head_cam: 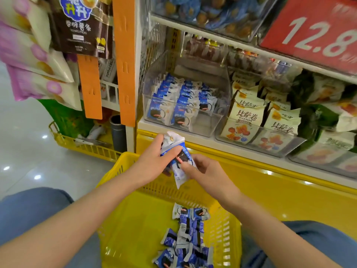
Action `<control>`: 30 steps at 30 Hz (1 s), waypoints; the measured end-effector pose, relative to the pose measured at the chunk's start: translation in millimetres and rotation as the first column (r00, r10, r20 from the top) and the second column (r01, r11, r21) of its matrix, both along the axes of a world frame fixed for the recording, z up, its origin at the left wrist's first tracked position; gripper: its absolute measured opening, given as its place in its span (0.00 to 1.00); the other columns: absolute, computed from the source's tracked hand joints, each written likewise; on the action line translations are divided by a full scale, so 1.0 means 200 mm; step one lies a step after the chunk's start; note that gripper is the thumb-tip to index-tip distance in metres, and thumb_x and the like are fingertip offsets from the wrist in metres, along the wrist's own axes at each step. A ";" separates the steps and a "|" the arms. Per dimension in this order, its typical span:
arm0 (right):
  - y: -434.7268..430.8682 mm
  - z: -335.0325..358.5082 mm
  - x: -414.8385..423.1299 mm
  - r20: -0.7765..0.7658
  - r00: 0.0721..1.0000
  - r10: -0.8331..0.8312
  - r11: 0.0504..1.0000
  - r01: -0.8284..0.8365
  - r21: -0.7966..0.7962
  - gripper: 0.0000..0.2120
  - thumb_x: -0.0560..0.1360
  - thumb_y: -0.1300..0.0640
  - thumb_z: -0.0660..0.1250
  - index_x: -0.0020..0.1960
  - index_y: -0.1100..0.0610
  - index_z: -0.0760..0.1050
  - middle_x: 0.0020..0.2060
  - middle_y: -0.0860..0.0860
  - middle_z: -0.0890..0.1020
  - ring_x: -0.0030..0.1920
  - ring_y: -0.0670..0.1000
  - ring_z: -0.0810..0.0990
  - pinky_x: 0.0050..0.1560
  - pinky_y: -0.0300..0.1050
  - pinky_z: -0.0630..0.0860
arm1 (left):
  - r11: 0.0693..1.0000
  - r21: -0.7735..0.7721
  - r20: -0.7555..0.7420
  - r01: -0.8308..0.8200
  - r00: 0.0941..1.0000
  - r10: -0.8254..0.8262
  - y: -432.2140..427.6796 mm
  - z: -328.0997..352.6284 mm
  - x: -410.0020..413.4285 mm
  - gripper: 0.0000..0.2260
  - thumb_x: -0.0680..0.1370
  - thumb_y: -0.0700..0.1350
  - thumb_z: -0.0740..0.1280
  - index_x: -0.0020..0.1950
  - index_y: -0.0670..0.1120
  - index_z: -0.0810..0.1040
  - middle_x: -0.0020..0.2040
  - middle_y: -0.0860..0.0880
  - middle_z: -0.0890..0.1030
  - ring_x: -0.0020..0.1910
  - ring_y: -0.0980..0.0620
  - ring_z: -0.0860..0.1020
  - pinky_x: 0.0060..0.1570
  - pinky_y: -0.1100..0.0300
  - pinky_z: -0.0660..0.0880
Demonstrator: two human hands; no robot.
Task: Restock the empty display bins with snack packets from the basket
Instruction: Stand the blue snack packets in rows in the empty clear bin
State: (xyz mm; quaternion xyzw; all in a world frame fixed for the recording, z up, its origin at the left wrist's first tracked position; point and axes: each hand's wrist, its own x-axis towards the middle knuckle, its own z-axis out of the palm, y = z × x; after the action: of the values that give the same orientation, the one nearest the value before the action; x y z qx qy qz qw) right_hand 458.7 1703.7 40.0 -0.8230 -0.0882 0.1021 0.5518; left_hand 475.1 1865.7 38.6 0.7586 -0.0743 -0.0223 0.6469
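Presently, the held packets (pixel 174 155), a small bundle in blue and white wrappers, sit just above the far rim of the yellow basket (pixel 123 171). The bundle's long axis runs steeply. Its upper end points away from the basket toward the shelving, and its lower end hangs over the basket's interior, canted slightly right.

The left hand (pixel 152 159) reaches in over the basket's left rim with the forearm extended. Its thumb lies across the front of the bundle and its fingers curl round behind, gripping it. The right hand (pixel 204 171) enters over the basket's right wall. Its thumb and forefinger pinch the lower part of the bundle, and the other fingers are curled beneath.

Loose packets (pixel 185 238) of the same kind lie heaped on the basket's floor, toward its right wall.

Beyond and above the basket, a clear bin (pixel 216 124) holds rows of matching packets standing upright. A white shelf edge (pixel 154 126) and the bin's transparent front wall stand between the bundle and those rows.

Beyond the basket to the right, cream packets (pixel 249 115) fill a neighbouring bin, with a red price sign (pixel 318 29) higher up.

Left of the basket, a second basket (pixel 87 146) sits on the floor under hanging bags (pixel 83 26) and orange strips (pixel 123 64).
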 end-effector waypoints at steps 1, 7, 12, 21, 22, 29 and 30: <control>-0.01 0.03 0.01 -0.016 1.000 -0.004 1.000 0.004 0.011 0.10 0.76 0.51 0.65 0.54 0.54 0.78 0.44 0.47 0.84 0.43 0.41 0.81 0.43 0.33 0.77 | 0.999 0.023 0.011 0.032 0.999 -0.032 -0.01 0.03 0.02 0.04 0.78 0.47 0.63 0.46 0.50 0.68 0.42 0.53 0.78 0.37 0.61 0.80 0.32 0.64 0.78; -0.10 0.30 0.21 0.094 0.995 -0.040 0.990 0.052 -0.131 0.04 0.73 0.49 0.68 0.46 0.47 0.80 0.40 0.45 0.85 0.40 0.41 0.81 0.41 0.36 0.75 | 0.998 -0.057 -0.021 0.014 1.000 -0.016 -0.02 0.17 0.16 0.09 0.81 0.51 0.55 0.59 0.50 0.66 0.50 0.52 0.76 0.42 0.64 0.78 0.33 0.70 0.75; -0.13 0.58 0.64 0.499 0.860 -0.111 0.858 0.336 -0.388 0.12 0.73 0.48 0.69 0.52 0.54 0.78 0.44 0.51 0.82 0.41 0.47 0.77 0.35 0.38 0.69 | 0.983 -0.115 -0.089 -0.147 0.987 0.137 0.01 0.22 0.28 0.17 0.80 0.52 0.59 0.65 0.46 0.67 0.62 0.49 0.74 0.59 0.53 0.72 0.54 0.59 0.69; -0.10 0.46 1.15 0.314 0.946 0.079 0.269 0.283 -0.921 0.22 0.75 0.51 0.68 0.63 0.62 0.71 0.59 0.60 0.76 0.59 0.60 0.74 0.52 0.47 0.72 | 0.933 -0.273 -0.148 -0.235 0.969 0.200 0.07 0.25 0.45 0.09 0.79 0.50 0.61 0.57 0.48 0.70 0.58 0.45 0.76 0.57 0.49 0.76 0.60 0.49 0.73; -0.10 0.43 1.17 0.298 0.950 0.091 0.258 0.266 -0.929 0.21 0.74 0.52 0.69 0.63 0.62 0.71 0.59 0.60 0.76 0.59 0.60 0.74 0.53 0.47 0.71 | 0.927 -0.286 -0.154 -0.241 0.967 0.204 0.07 0.25 0.46 0.10 0.79 0.51 0.61 0.58 0.49 0.70 0.59 0.46 0.76 0.58 0.50 0.76 0.61 0.49 0.73; -0.08 0.30 1.32 0.199 0.980 -0.001 0.322 0.188 -0.928 0.22 0.70 0.57 0.73 0.61 0.60 0.72 0.60 0.56 0.77 0.59 0.55 0.75 0.57 0.45 0.71 | 0.900 -0.347 -0.198 -0.263 0.959 0.204 0.05 0.26 0.53 0.15 0.79 0.51 0.61 0.64 0.48 0.69 0.57 0.49 0.77 0.51 0.56 0.78 0.37 0.72 0.75; -0.08 0.29 1.34 0.182 0.983 0.003 0.314 0.172 -0.934 0.22 0.70 0.57 0.74 0.62 0.59 0.73 0.60 0.56 0.77 0.60 0.55 0.75 0.59 0.45 0.70 | 0.898 -0.349 -0.203 -0.268 0.957 0.207 0.05 0.26 0.54 0.14 0.79 0.51 0.61 0.63 0.48 0.70 0.57 0.49 0.77 0.50 0.57 0.77 0.32 0.73 0.74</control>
State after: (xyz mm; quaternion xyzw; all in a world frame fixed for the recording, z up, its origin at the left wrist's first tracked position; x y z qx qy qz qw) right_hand 725.8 1686.8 98.0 -0.9984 -0.0098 0.0433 -0.0363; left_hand 583.5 1875.8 91.1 0.6210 0.0685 0.0104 0.7807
